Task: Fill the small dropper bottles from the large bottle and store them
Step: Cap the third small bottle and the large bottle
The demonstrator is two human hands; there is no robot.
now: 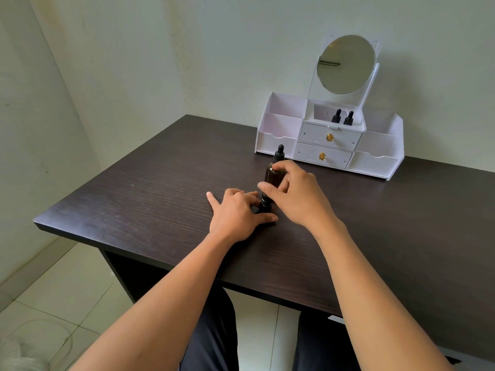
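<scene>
The large bottle (272,178) is inverted, neck down, over the open mouth of a small dropper bottle (264,208) standing near the middle of the tabletop (134,204). This alignment appears intended to let liquid run straight from one neck into the other.

The left hand (235,212) lies low on the tabletop. Its thumb and nearer fingers are curled round the small bottle to steady it, and the little finger is spread flat as a brace.

The right hand (300,191) arches above and pinches the large bottle's body between thumb and fingertips, wrist raised.

A capped dropper bottle (279,154) stands just behind the large bottle. Two more, (336,116) and (348,118), sit in the upper centre compartment of the white organizer (278,121) at the far edge, so storage is judged partly complete.
</scene>
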